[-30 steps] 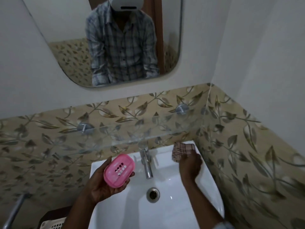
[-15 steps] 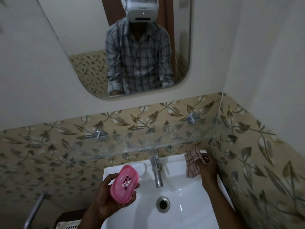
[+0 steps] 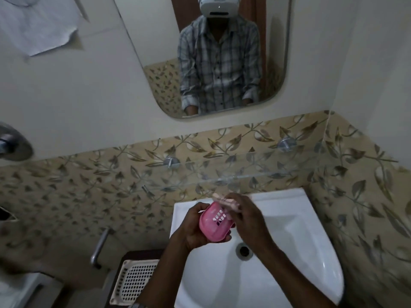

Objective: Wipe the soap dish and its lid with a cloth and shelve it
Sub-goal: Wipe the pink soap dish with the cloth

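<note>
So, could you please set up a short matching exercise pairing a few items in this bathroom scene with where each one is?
Things:
1. pink plastic soap dish
2. checked cloth
3. white perforated basket
4. clear glass shelf

Places:
A. on the tiled wall above the white ceramic sink
B. in the left hand
C. left of the sink, lower down
D. in the right hand

Pairs: 1-B, 2-D, 3-C, 4-A

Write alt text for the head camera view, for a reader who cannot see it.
Over a white sink, the left hand holds a pink slotted soap dish while the right hand presses a checked cloth to its top edge. A glass shelf and a mirror are mounted above.
</note>
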